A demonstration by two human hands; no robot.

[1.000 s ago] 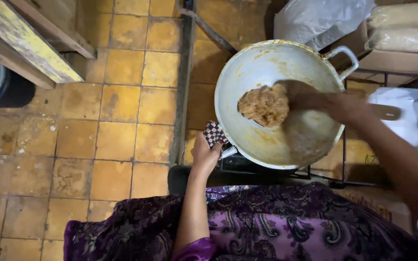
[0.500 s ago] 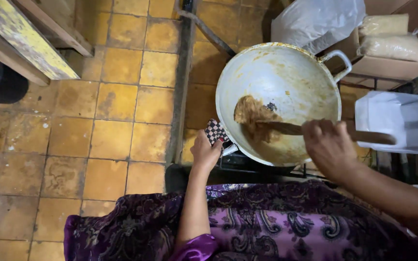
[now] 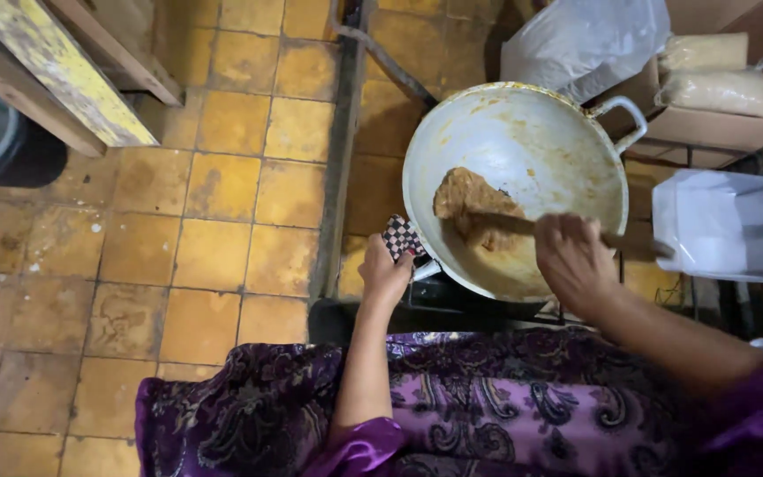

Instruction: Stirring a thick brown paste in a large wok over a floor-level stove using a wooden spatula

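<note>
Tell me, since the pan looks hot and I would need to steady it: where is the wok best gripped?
Grip the wok by its near loop handle, from the person's side, through the checkered cloth, as the left hand does. The far handle lies across the bowl; the right hand holds the wooden spatula.

The left hand (image 3: 385, 276) reaches forward on a bare, nearly straight forearm, fingers curled shut in a grip. The right hand (image 3: 574, 261) comes in from the right, arm bent, knuckles up, fist closed tight.
</note>
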